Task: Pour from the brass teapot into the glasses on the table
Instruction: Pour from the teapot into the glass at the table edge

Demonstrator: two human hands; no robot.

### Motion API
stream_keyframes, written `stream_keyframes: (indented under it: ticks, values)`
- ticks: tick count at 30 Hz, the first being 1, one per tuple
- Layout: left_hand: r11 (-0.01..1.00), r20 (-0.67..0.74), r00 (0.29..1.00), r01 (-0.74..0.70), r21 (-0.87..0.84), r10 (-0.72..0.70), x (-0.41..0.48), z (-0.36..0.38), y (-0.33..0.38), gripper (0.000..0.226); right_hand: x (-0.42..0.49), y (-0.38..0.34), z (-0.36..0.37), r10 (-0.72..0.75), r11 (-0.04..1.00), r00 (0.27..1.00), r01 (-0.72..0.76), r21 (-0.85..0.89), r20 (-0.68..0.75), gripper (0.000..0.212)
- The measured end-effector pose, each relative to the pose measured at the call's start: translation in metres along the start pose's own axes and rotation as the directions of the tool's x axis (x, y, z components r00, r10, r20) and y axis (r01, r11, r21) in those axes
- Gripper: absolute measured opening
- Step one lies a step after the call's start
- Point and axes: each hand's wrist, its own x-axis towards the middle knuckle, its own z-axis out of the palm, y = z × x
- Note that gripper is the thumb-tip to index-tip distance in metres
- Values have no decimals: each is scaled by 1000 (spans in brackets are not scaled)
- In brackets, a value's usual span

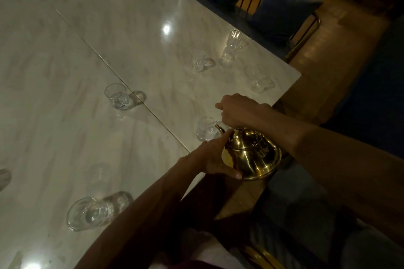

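Head view, dim light.

Teapot (253, 155): one, brass, lid on. It was at the near right corner of the table (131, 28), held over the edge. The spout pointed far-left, its tip just beside the rim of the nearest glass (205, 129). No stream could be made out.

Right hand (238, 111): fingers curled in a fist above the lid, gripping the teapot's handle, which was mostly hidden.

Left hand (213, 158): laid against the pot's left side, fingers extended toward the spout, thumb along the lower body, steadying it.

Glasses: six counted plainly, all clear.
- one at the spout
- one on the seam (115, 96) between the two marble slabs
- three in a far right group: a short one (199, 61), a taller one (233, 39) and one near the edge (259, 82)
- one near left (89, 212)

A blurred object (4, 178) at the left edge could not be identified.

Cushions: two, blue (282, 13), beyond the far right edge.
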Motion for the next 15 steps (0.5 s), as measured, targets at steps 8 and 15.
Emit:
stream_keyframes:
  ticks: [8,15]
  values:
    - [1000,11,1000,-8,-12,8,-1,1,1,133,-5,2,-1,5,1000,1000,-5,8,-4,41]
    - [999,25,999,-31,11,31,-3,-1,3,133,-16,4,0,22,999,999,-20,47,-31,40]
